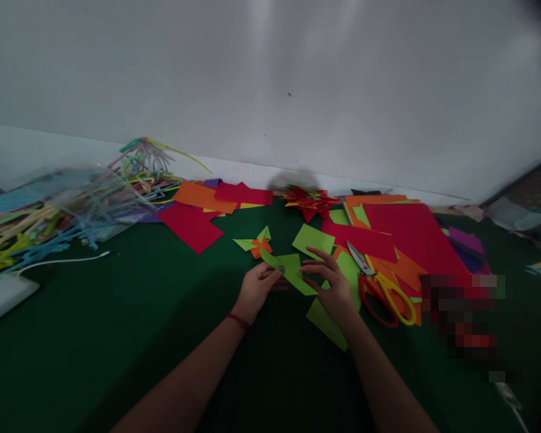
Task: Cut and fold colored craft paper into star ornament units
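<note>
My left hand (258, 290) pinches a light green paper piece (293, 269) between thumb and fingers; one flap stands folded up on its left side. My right hand (331, 285) is at the paper's right edge, fingers spread and slightly bent; whether the fingertips touch the paper is hard to tell. Just beyond the left hand lies a small folded orange and green paper shape (259, 243). A green paper square (313, 240) lies behind the right fingers, and another green piece (327, 325) is partly under the right hand.
Scissors (385, 291) with red and yellow handles lie right of my right hand on orange and red sheets (401, 225). At the back stands a red layered paper flower (310, 201). Red paper (192, 227) and a plastic bag with colourful pipe cleaners (85, 204) are on the left.
</note>
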A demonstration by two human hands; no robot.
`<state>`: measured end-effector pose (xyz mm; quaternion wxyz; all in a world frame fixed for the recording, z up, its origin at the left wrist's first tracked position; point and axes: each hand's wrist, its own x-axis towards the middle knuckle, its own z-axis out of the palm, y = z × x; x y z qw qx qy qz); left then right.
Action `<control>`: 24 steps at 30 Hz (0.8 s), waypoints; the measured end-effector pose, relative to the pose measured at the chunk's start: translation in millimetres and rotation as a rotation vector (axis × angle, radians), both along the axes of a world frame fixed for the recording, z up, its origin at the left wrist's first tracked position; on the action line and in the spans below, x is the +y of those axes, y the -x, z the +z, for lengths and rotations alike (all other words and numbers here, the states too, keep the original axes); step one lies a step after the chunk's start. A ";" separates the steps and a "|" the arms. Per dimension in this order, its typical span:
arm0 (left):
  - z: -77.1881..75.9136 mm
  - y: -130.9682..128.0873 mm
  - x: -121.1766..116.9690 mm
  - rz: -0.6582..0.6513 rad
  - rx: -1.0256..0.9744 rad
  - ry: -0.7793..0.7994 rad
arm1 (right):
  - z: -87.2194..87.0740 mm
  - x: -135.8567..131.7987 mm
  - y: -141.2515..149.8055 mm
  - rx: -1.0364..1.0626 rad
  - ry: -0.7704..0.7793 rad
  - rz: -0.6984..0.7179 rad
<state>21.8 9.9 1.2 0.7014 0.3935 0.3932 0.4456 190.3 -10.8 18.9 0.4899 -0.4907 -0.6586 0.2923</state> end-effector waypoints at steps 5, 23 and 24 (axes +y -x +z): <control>-0.8 0.0 1.3 0.029 0.005 0.013 | -3.1 -0.4 0.0 0.162 0.203 -0.017; 0.8 -2.0 3.7 0.242 0.112 -0.138 | -1.1 2.7 -4.2 0.134 0.451 -0.125; 0.3 -1.8 4.2 0.249 0.117 -0.133 | -1.3 2.9 -4.6 0.138 0.452 -0.125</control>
